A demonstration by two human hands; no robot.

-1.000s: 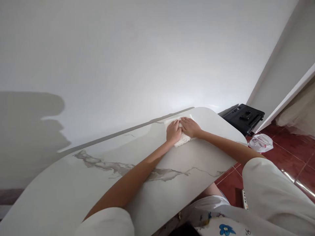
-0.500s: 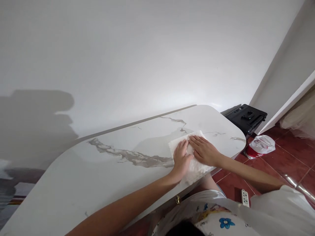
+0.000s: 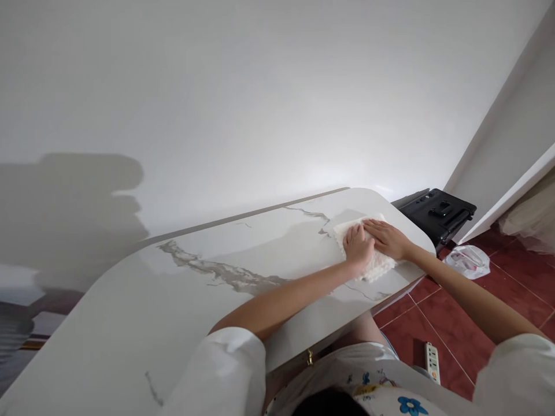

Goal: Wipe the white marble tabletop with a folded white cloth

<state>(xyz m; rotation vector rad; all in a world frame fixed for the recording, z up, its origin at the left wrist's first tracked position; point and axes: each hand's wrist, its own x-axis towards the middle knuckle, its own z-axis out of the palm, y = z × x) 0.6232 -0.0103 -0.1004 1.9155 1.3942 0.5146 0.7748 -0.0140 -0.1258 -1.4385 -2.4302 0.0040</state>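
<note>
Presses down with the left hand (image 3: 359, 249) and the right hand (image 3: 385, 238) on a white cloth (image 3: 378, 266), spread nearly flat near the rounded right end of a pale, grey-veined, marble-patterned worktop (image 3: 182, 323). Leans on the cloth with the left hand palm down, fingers close together and slightly bent, without any visible pinch. Rests the right hand just beside, also palm down, fingers nearly straight and lying along one another; cannot tell for certain about contact between the two sets of fingertips.

Looks light, soft and limp, with a fuzzy or ruffled edge; cannot tell woven from paper-like, nor damp from dry. Should bend and crumple easily, with little risk of breaking, though perhaps of tearing if paper-like. Likely to slide readily over the smooth-looking worktop and to ruck up under uneven pressure, so best held flat under spread palms and fingers. For lifting, best taken by the left corner or the near edge, both clear of the fingers, or gathered up at the middle.

Shows, past the right end of the worktop, a black case (image 3: 437, 212) with a handle; near it, on the red tiled floor (image 3: 451, 346), a white plastic bag (image 3: 468, 262), and closer to the body a white power strip (image 3: 432, 359).
</note>
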